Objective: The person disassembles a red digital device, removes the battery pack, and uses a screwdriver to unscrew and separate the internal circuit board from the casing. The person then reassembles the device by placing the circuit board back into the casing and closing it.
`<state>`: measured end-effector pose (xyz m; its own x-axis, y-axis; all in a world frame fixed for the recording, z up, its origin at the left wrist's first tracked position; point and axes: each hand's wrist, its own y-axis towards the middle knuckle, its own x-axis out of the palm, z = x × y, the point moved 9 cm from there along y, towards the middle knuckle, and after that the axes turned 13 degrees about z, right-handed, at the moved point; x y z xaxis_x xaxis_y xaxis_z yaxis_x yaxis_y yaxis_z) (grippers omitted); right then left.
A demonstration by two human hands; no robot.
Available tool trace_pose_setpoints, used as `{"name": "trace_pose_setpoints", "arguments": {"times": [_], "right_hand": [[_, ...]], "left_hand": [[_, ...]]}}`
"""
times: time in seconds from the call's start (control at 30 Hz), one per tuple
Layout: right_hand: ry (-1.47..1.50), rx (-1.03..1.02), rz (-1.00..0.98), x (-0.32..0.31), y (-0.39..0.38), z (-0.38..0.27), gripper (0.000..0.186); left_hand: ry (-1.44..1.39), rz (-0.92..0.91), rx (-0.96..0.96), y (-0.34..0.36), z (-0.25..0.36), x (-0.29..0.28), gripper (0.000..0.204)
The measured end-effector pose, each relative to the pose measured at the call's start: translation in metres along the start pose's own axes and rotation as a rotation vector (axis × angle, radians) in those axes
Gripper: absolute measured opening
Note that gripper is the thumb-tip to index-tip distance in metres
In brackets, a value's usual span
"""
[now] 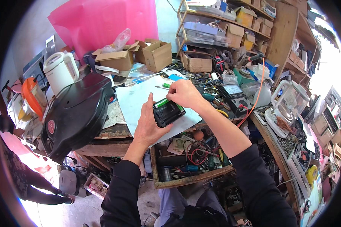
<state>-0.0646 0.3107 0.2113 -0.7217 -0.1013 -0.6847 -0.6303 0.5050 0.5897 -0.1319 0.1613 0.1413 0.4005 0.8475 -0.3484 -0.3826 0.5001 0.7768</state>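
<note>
My left hand holds a black plastic device from the left and below, with its fingers along the casing. My right hand is closed at the top edge of the device, fingertips pinched on its green strip; what exactly they grip is partly hidden. Both hands are over a white sheet on the cluttered bench. A thin metal tool lies just behind my right hand. A large black round-lidded appliance sits to the left.
An open drawer of wires and tools is below the hands. A meter, orange cable and glass jug are rightward. Cardboard boxes, a white kettle and shelves are behind. A person's legs show at lower left.
</note>
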Motion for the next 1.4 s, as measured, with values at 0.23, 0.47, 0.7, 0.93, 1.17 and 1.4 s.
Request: {"name": "trace_pose_setpoints", "arguments": {"times": [0.23,0.47,0.7,0.93,1.17,1.4], "right_hand": [[0.057,0.154,-0.037,-0.005,-0.007,0.017,0.028],[-0.202,-0.065,0.077,-0.005,-0.019,-0.036,0.039],[-0.116,0.133,-0.015,-0.006,0.001,-0.001,0.027],[0.241,0.378,-0.126,0.002,-0.012,0.035,0.024],[0.198,0.292,-0.039,-0.001,-0.012,0.029,0.024],[0.053,0.182,0.034,0.008,-0.021,0.015,0.025]], "left_hand": [[0.012,0.007,0.039,-0.001,0.004,-0.001,0.128],[0.003,0.016,0.022,-0.002,0.000,0.002,0.131],[0.024,0.024,0.056,0.000,0.005,0.001,0.130],[0.056,0.029,0.066,-0.003,0.002,0.001,0.131],[0.085,0.032,0.065,-0.003,0.004,0.000,0.130],[0.078,0.054,0.076,-0.003,0.006,-0.003,0.125]]}}
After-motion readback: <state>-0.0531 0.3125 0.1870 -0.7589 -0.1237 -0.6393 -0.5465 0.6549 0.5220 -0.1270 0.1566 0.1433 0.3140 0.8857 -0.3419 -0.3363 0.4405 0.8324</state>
